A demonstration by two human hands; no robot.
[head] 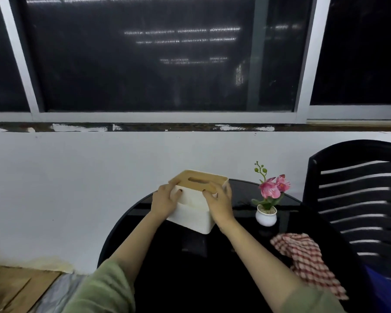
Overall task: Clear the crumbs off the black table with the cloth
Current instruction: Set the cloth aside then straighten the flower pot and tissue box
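Black, glossy round tabletop [174, 267] set against a white wall; on its far part a white tissue box [191, 216] with a wooden slotted lid, tilted, near edge down; left hand [164, 201] clasped on the box's left end, fingers curled over the lid edge, thumb on the near face; right hand [220, 203] clasped on the box's right end, fingers wrapped over the lid corner; each grip pressed shut on the box; green sleeves at the near edge of view; red-and-white checked cloth [307, 259] crumpled on the tabletop's right side, near the rim, well apart from both hands; small white pot [266, 216] of pink flowers just right of the box; black slatted chair [357, 199] at the far right; crumbs too small to tell.
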